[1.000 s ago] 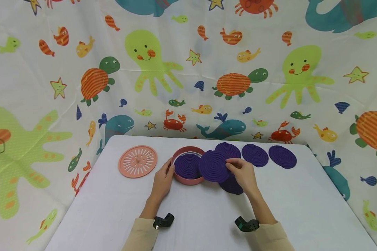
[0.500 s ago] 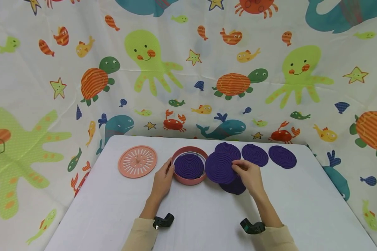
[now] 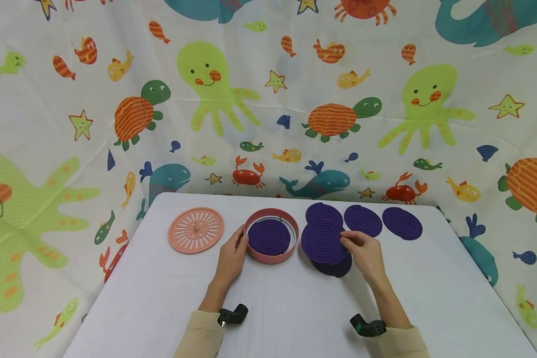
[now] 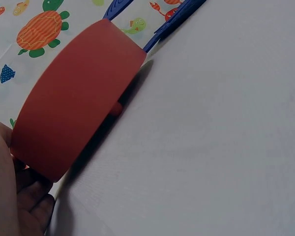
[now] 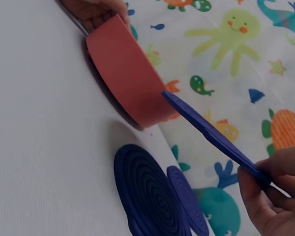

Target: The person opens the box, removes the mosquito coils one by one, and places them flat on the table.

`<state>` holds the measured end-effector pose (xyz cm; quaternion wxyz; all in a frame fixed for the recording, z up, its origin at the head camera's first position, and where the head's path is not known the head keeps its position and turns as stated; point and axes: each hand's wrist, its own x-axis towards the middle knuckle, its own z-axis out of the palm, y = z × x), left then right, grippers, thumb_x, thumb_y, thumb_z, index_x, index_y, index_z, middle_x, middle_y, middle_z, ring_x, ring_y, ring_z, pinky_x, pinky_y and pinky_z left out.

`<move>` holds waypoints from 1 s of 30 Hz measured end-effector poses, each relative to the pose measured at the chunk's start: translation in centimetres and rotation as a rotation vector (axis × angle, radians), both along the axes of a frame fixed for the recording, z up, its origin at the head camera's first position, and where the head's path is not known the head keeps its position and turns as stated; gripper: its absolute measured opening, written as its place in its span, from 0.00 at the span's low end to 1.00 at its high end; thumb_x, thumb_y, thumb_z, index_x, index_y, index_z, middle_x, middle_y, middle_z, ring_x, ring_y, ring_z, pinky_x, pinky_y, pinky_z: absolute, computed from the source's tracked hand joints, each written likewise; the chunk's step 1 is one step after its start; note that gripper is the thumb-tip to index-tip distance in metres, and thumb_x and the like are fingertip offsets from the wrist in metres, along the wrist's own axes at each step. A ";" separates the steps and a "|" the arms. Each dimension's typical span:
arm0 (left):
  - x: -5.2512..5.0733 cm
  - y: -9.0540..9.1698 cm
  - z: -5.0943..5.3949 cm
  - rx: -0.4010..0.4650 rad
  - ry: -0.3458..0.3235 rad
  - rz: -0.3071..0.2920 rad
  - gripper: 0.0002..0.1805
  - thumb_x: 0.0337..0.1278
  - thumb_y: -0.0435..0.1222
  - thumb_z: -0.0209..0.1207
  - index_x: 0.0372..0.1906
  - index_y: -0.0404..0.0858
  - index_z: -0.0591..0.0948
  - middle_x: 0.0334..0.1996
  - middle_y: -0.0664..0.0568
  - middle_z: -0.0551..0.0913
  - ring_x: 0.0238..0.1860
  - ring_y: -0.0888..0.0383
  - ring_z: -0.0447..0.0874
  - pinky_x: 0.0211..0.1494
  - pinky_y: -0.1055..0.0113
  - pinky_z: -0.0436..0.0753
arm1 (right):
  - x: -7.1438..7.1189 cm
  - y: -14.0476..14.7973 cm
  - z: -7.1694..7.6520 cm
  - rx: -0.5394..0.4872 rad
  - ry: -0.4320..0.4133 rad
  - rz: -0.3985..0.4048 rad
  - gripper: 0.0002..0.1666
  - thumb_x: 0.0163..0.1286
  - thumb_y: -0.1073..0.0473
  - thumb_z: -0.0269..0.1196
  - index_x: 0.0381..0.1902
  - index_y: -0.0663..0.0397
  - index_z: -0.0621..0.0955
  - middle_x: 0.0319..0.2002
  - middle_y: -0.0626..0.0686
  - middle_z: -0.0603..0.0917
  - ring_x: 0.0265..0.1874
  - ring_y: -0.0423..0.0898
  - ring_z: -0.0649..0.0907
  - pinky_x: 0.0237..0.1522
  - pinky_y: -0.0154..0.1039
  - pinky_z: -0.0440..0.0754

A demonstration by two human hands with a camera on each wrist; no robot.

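Note:
In my right hand [image 3: 366,253] a round purple coaster [image 3: 323,242] with spiral ridges is pinched at its right edge between thumb and fingers. The right wrist view shows that coaster [image 5: 211,135] raised clear of the table and tilted. My left hand [image 3: 231,254] grips the left side of a round coral holder [image 3: 270,259], thumb at the rim and fingers low on the wall. Inside the holder lies another purple coaster [image 3: 269,237]. Beneath the held coaster, a further purple coaster [image 3: 333,268] lies on the table, partly covered.
A coral slotted disc [image 3: 196,230] lies on the white table [image 3: 268,318] at the left. Along the back right lie three purple coasters, the left one [image 3: 324,213], the middle one [image 3: 363,221] and the right one [image 3: 402,223]. A printed curtain [image 3: 268,109] hangs behind.
My right hand has moved to the right with the pinched coaster, from over the holder's right edge to above the coaster on the table. The left hand and holder have stayed put.

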<state>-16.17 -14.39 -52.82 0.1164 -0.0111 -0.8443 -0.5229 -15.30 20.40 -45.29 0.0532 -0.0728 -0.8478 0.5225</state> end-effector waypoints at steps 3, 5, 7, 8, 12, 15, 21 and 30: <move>0.0 0.0 0.0 0.004 -0.005 -0.001 0.28 0.76 0.46 0.49 0.72 0.38 0.70 0.69 0.46 0.75 0.72 0.50 0.72 0.74 0.52 0.73 | 0.1 0.4 0.0 0.006 -0.009 -0.016 0.13 0.69 0.59 0.67 0.48 0.60 0.87 0.45 0.58 0.89 0.33 0.28 0.82 0.36 0.22 0.81; -0.1 0.0 0.0 0.000 -0.009 0.000 0.28 0.76 0.47 0.49 0.73 0.38 0.70 0.69 0.47 0.75 0.72 0.50 0.72 0.74 0.52 0.73 | 0.2 0.7 0.0 -0.004 -0.010 -0.022 0.13 0.68 0.59 0.67 0.48 0.61 0.87 0.44 0.57 0.89 0.32 0.28 0.82 0.36 0.22 0.82; 0.0 0.0 0.0 -0.001 -0.009 -0.001 0.28 0.76 0.47 0.49 0.73 0.38 0.70 0.69 0.47 0.75 0.72 0.50 0.71 0.74 0.52 0.73 | 0.2 1.0 -0.1 -0.019 -0.014 -0.032 0.14 0.68 0.60 0.67 0.48 0.61 0.87 0.42 0.56 0.89 0.32 0.28 0.83 0.36 0.22 0.82; 0.0 0.0 0.0 -0.003 -0.010 0.001 0.28 0.76 0.47 0.49 0.73 0.39 0.70 0.69 0.47 0.75 0.72 0.50 0.71 0.74 0.53 0.73 | 0.2 1.2 -0.1 -0.030 -0.016 -0.038 0.14 0.68 0.60 0.67 0.48 0.62 0.87 0.41 0.54 0.90 0.31 0.28 0.83 0.36 0.22 0.83; 0.0 0.0 -0.1 -0.005 -0.011 0.003 0.27 0.76 0.47 0.50 0.73 0.40 0.71 0.69 0.47 0.75 0.72 0.50 0.72 0.74 0.52 0.73 | 0.2 1.8 -0.3 -0.061 -0.033 -0.071 0.14 0.68 0.60 0.67 0.49 0.62 0.86 0.35 0.44 0.89 0.30 0.29 0.83 0.34 0.23 0.82; 0.0 0.0 -0.1 -0.008 -0.012 0.002 0.28 0.76 0.47 0.49 0.73 0.39 0.70 0.69 0.47 0.75 0.71 0.50 0.72 0.73 0.52 0.74 | 0.1 2.2 -0.6 -0.069 -0.033 -0.087 0.14 0.68 0.60 0.67 0.49 0.63 0.86 0.32 0.38 0.87 0.30 0.29 0.82 0.33 0.23 0.82; 0.1 0.0 0.2 -0.005 -0.017 0.000 0.28 0.77 0.48 0.49 0.73 0.40 0.70 0.70 0.47 0.75 0.72 0.50 0.71 0.73 0.53 0.73 | 0.0 2.9 -1.0 -0.075 -0.023 -0.096 0.15 0.68 0.61 0.67 0.49 0.64 0.86 0.30 0.33 0.86 0.30 0.27 0.82 0.33 0.22 0.82; 0.1 0.0 0.2 0.000 -0.003 -0.012 0.28 0.77 0.47 0.48 0.73 0.37 0.69 0.70 0.45 0.74 0.72 0.48 0.71 0.74 0.51 0.73 | -0.1 4.3 -1.3 -0.116 -0.033 -0.131 0.17 0.68 0.62 0.66 0.51 0.68 0.84 0.27 0.27 0.83 0.28 0.27 0.81 0.33 0.21 0.81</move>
